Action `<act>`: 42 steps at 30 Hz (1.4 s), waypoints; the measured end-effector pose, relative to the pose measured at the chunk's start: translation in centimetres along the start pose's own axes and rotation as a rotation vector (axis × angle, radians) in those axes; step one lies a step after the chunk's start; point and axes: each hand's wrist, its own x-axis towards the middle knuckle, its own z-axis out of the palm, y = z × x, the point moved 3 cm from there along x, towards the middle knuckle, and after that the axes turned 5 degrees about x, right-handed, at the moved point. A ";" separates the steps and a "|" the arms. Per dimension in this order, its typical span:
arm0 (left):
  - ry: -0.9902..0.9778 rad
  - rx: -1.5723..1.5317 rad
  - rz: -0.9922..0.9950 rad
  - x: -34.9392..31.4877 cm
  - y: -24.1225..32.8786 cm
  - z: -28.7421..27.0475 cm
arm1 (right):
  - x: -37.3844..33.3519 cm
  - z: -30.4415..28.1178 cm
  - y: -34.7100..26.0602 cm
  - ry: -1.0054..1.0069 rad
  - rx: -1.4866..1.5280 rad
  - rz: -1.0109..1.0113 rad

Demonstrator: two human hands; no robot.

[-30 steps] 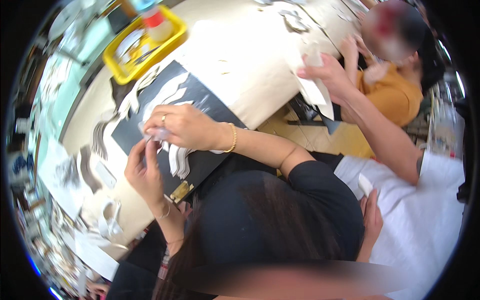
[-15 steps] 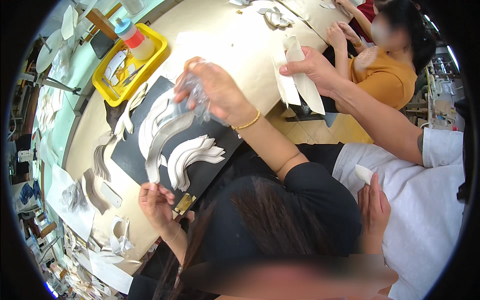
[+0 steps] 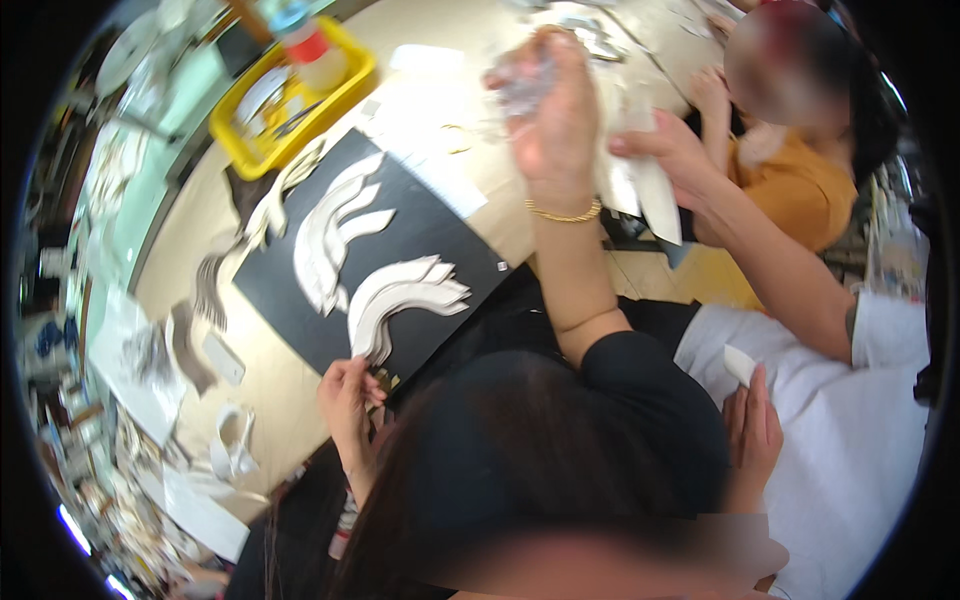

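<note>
A crumpled clear plastic bag (image 3: 527, 88) is held in my right hand (image 3: 560, 125), raised over the far part of the table and blurred. My left hand (image 3: 345, 395) pinches the lower tip of a pale curved strip in the nearer stack (image 3: 405, 290). This stack of several fanned strips rests on a black board (image 3: 285, 300). Beyond it on the board lies a second fanned stack (image 3: 325, 235) of similar curved strips. To the right of my right hand, a co-worker's hand (image 3: 665, 155) holds long cream pieces (image 3: 655, 195); their other hand (image 3: 757, 425) holds a small white piece (image 3: 739, 364).
A yellow tray (image 3: 240, 160) with a bottle (image 3: 312, 50) and tools stands at the back left. Grey-brown curved strips (image 3: 185, 350), a pale flat plate (image 3: 223, 357) and white scraps (image 3: 232, 440) lie left of the board. Another person in orange (image 3: 800, 200) sits at far right.
My right hand has moved up and right with the plastic, away from the board. The greyish strip that stretched between my hands is no longer held up; my left hand sits lower, at the nearer stack.
</note>
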 end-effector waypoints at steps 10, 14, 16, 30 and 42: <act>0.473 0.673 0.648 4.7 5.8 0.3 | -3.1 1.2 2.8 -0.101 -0.192 0.215; 0.554 0.940 0.758 7.4 6.3 2.3 | -4.0 1.2 3.1 -0.177 -0.254 0.297; 0.561 0.950 0.718 8.2 6.2 2.4 | -4.3 1.0 3.1 -0.194 -0.276 0.324; 0.493 0.820 0.572 9.0 6.2 1.3 | -7.0 2.5 6.1 -0.389 -0.581 0.505; 0.027 -0.097 0.518 7.0 8.7 1.6 | -10.3 5.5 7.4 -0.766 -0.970 -0.083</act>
